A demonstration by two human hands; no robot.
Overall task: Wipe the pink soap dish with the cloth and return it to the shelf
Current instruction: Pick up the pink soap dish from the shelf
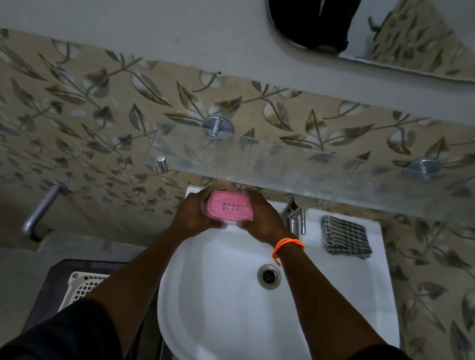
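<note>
Both hands, left hand (194, 215) and right hand (261, 219), clasp the pink soap dish (230, 207) by its short ends over the sink (216, 309), below the glass shelf (318, 176). Checked cloth (346, 236) lies unused beside the tap. Dish looks light, rigid, probably slippery; end-grips suit it.

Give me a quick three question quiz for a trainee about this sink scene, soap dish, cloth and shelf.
1. True or false: both hands hold the soap dish.
2. Where is the cloth? A) in the left hand B) on the sink rim, right of the tap C) on the shelf
3. Fill in: the dish is held ___ the glass shelf.

Key
1. True: left hand and right hand grip its ends.
2. B
3. below
</note>
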